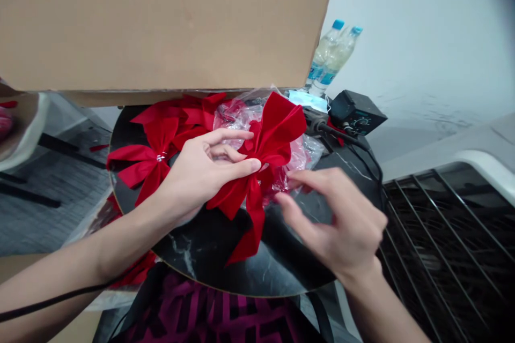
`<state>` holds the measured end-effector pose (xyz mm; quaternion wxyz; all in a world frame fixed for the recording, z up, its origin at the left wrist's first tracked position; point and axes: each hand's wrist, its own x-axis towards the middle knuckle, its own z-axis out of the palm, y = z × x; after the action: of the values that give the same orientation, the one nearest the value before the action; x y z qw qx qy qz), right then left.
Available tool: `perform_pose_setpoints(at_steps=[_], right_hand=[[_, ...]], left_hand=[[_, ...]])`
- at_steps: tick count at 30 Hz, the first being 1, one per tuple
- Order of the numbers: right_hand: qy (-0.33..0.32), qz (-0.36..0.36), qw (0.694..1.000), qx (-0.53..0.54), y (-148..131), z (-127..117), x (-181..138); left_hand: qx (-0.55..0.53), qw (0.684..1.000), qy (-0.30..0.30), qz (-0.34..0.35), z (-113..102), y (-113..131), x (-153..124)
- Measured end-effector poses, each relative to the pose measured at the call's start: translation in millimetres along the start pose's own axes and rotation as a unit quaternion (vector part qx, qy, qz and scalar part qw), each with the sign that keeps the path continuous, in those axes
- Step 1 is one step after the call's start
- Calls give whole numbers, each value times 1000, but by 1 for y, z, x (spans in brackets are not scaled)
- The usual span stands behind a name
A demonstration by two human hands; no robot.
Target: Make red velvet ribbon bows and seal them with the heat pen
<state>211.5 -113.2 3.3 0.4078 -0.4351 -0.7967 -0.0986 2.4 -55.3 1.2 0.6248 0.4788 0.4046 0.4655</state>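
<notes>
A red fabric ribbon bow (279, 126) is pinched near its middle between the thumb and fingers of my left hand (201, 166). Its loops spread upward, and its tails hang down over the black marbled round table (289, 273). Just right of the bow, my right hand (341, 222) has its thumb and index finger apart, with nothing visible between them. Another red bow (139, 161), tied with a silvery wire at its centre, lies to the left among more red ribbon. Behind the held bow is a crumpled clear plastic bag (316, 153), partly hidden.
A large cardboard box (161, 27) stands along the back. Two plastic bottles (332, 56), a blue face mask (308, 100) and a small black device (356, 112) with cables are at the back right. A black wire grille (446, 225) lies to the right.
</notes>
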Motion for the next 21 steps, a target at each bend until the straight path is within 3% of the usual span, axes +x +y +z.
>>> perform_pose_setpoints(at_steps=[7, 12, 14, 18, 21], right_hand=[[-39, 168, 981, 89, -32, 17, 7], [-29, 209, 970, 124, -36, 18, 10], [-15, 265, 948, 175, -36, 20, 7], [-34, 382, 867, 317, -30, 23, 0], [-32, 386, 870, 304, -27, 24, -3]], left_hand=[[42, 998, 15, 40, 8, 8, -2], [24, 998, 12, 53, 6, 9, -2], [-9, 998, 9, 54, 5, 9, -2], [-37, 999, 4, 14, 5, 7, -3], [-16, 1000, 11, 20, 6, 3, -4]])
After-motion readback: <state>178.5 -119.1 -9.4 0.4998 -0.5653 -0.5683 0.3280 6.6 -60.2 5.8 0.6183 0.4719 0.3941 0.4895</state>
